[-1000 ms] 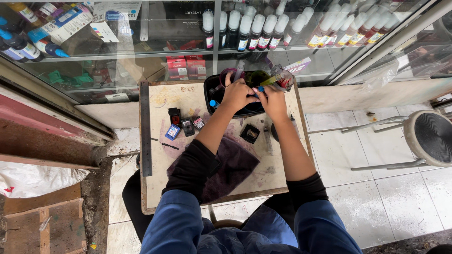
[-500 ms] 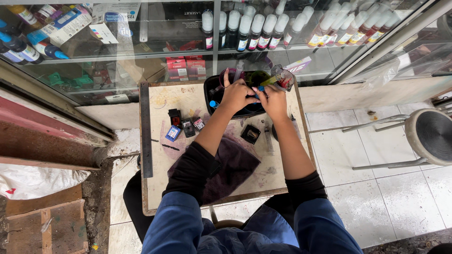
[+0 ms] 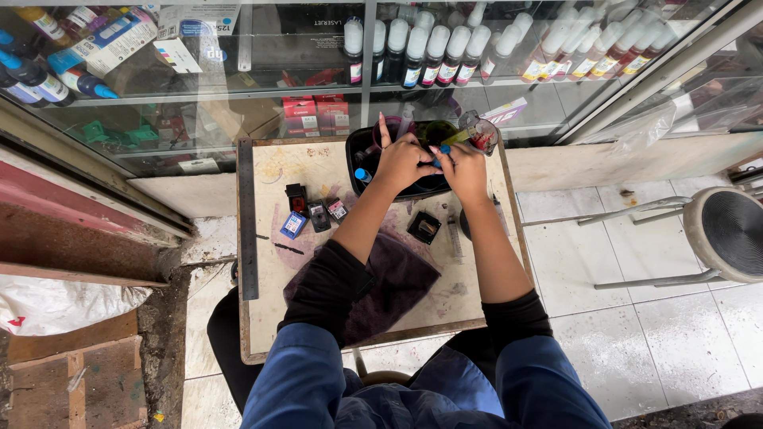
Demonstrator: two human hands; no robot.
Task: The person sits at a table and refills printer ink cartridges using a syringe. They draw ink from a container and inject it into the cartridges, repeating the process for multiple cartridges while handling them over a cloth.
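Both hands are working together over the black tray at the far edge of the small table. The left hand is curling its fingers around a small item with a blue tip; its index finger is pointing away from the body. The right hand is pinching the same item from the other side, with its fingertips touching those of the left. What the item is cannot be told, since the fingers are covering most of it.

A blue-capped bottle is lying in the tray just left of the left hand. A stained clear cup is standing just beyond the right hand. A black cartridge is lying between the forearms, nearer the body than the hands. Further cartridges are lying well left of the left hand, with a metal ruler along the table's left edge. A purple cloth is lying under the left forearm. A syringe is lying beside the right forearm. A stool is standing well to the right.
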